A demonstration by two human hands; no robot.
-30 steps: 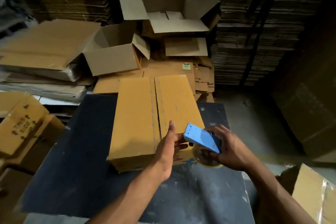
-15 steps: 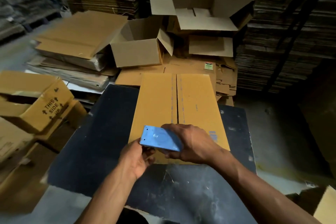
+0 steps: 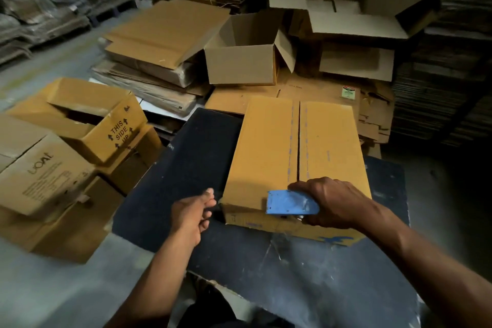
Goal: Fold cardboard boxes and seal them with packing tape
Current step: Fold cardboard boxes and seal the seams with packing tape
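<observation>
Head cam: one closed cardboard box (image 3: 269, 146) sits mid-frame on the dark surface (image 3: 183, 168), its centre seam running straight up-frame from the hands. Right hand (image 3: 332, 202) grips the one blue tape dispenser (image 3: 291, 205) right at the seam's near end, so it's nearer. Left hand (image 3: 193, 214) is lower left by the box corner, fingers curled, maybe pinching tape, can't tell.

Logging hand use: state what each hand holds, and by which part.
Right hand grips the blue tape dispenser by its rear end. Left hand pinches something small at the box's near corner, probably the tape end.
</observation>
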